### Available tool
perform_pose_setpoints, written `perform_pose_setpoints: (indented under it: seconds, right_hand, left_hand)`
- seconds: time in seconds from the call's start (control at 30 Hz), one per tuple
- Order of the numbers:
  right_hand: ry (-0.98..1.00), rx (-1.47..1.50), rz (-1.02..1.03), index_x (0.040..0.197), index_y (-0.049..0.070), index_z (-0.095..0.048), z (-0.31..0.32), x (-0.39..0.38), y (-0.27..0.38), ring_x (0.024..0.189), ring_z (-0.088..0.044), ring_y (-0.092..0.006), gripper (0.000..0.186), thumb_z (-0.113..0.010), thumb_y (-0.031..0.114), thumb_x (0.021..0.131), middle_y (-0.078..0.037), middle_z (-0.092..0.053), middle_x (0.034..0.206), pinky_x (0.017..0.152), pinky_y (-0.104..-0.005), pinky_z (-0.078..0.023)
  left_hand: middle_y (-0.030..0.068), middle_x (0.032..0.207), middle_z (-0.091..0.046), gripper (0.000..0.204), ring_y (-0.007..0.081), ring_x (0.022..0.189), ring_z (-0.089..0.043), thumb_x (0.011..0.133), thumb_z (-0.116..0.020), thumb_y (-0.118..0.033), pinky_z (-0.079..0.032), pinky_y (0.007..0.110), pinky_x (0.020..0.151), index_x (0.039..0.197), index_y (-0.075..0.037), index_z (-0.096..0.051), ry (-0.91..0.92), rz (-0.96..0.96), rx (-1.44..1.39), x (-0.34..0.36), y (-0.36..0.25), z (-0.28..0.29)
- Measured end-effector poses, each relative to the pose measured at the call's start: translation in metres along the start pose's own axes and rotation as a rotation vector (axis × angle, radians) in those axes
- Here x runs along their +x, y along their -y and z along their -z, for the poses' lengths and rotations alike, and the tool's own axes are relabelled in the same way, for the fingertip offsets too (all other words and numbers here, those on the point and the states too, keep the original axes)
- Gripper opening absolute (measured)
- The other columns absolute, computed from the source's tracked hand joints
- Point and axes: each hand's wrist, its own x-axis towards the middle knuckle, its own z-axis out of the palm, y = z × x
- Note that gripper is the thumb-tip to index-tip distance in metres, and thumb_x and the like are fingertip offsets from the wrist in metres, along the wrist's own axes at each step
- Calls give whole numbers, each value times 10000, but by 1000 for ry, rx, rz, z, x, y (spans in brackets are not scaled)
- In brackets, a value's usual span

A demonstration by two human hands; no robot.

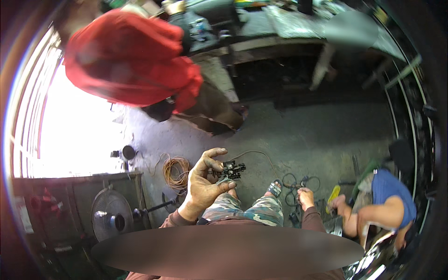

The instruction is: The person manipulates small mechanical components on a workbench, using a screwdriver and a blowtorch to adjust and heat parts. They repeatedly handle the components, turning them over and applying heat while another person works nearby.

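My left hand [201, 187] is raised in front of my body, thumb and fingers closed round the edge of a small black mechanical part [233, 170]. The part has an uneven outline with several small projections, and its exact kind does not show. Lower and to the right, my right hand [306, 199] is closed with curled fingers beside my thigh. Whatever it may hold is too small to make out. Dark cables [290, 183] lie on the floor just beyond that hand.
A person in a red top [126, 56] stands at a cluttered workbench [261, 44] ahead. Another person in a blue top [394, 200] crouches at right, near a yellow object [334, 192]. At left are a coiled orange hose [176, 173] and a fan [112, 212].
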Motion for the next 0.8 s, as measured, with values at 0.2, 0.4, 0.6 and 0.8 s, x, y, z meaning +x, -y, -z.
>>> perform_pose_setpoints:
  seconds: [0.2,0.4,0.6,0.8]
  right_hand:
    - [36,-292,193,941,99,-685,-59,3,85,540,-585,-144,76,-663,172,952,-5,-627,714,455,-325,-412]
    - [158,-635,270,868,51,-691,-158,-10,98,572,-634,-229,68,-650,106,875,-73,-646,717,486,-391,-484]
    - [381,-1011,200,1182,-37,-761,-290,-48,126,751,-714,-246,336,-689,139,904,-160,-777,972,647,-404,-572]
    - [406,-1187,224,1214,-20,-761,-423,-51,200,859,-732,-216,402,-751,259,926,-144,-789,1045,737,-376,-599]
  left_hand:
    - [147,1483,-499,516,114,1110,-589,728,-946,22,-555,335,1024,1058,-78,-562,-282,-145,-21,-42,-22,164]
    - [124,1407,-566,481,196,1260,-548,704,-968,-31,-464,365,1095,1011,-79,-601,-594,-220,176,-97,-18,308]
    - [82,1142,-623,485,159,1045,-597,739,-963,-150,-506,321,941,1036,-47,-593,-853,-209,207,-100,-6,394]
    - [-10,968,-642,425,83,869,-587,796,-918,-82,-515,260,780,1086,-70,-607,-991,-149,212,-45,-20,475]
